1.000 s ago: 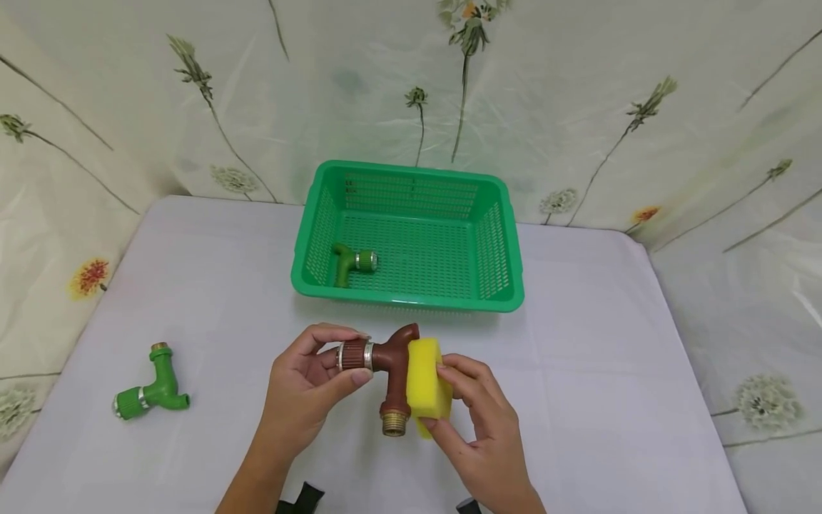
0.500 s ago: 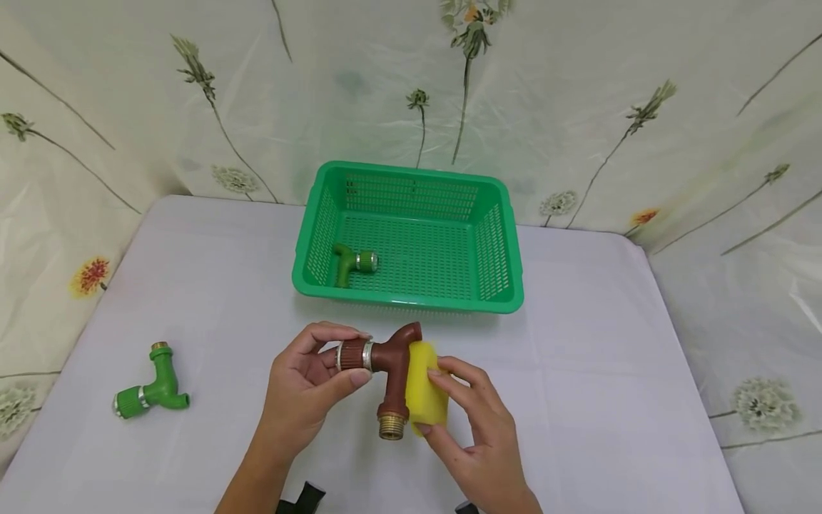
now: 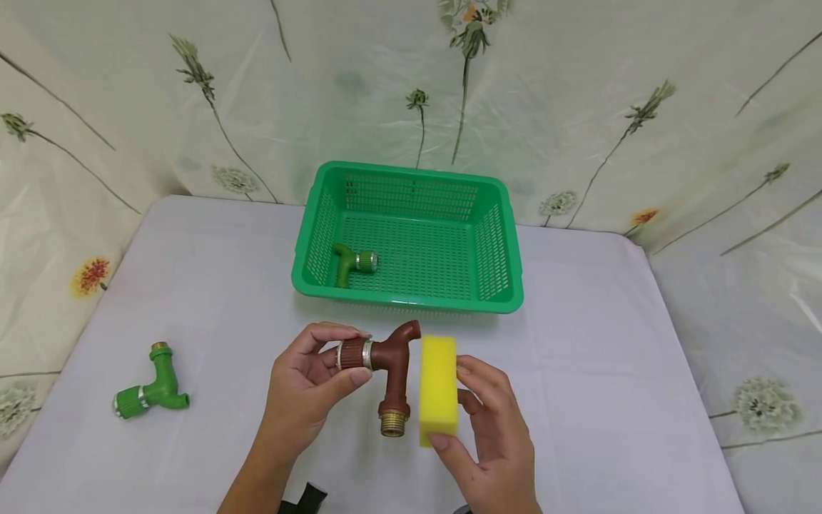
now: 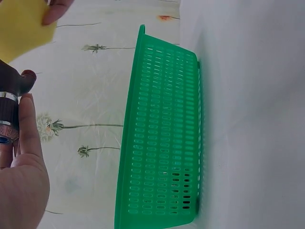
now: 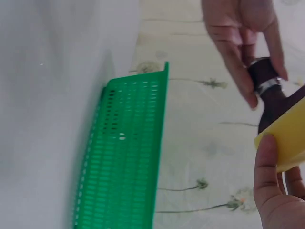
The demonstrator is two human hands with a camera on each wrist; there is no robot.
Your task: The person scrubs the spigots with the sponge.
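Two hands worked mid-frame: the left hand (image 3: 308, 389) pinched the brown tap (image 3: 385, 368) by its knob, while the right hand (image 3: 491, 428) gripped a yellow sponge (image 3: 438, 389) just beside it.

both hands (image 3: 307, 389) (image 3: 494, 435) raised side by side, fingers curled in grip

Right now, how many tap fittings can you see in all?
3. A brown tap held in the left hand, a green tap inside the green basket, and another green tap on the table at left. None looks hidden.
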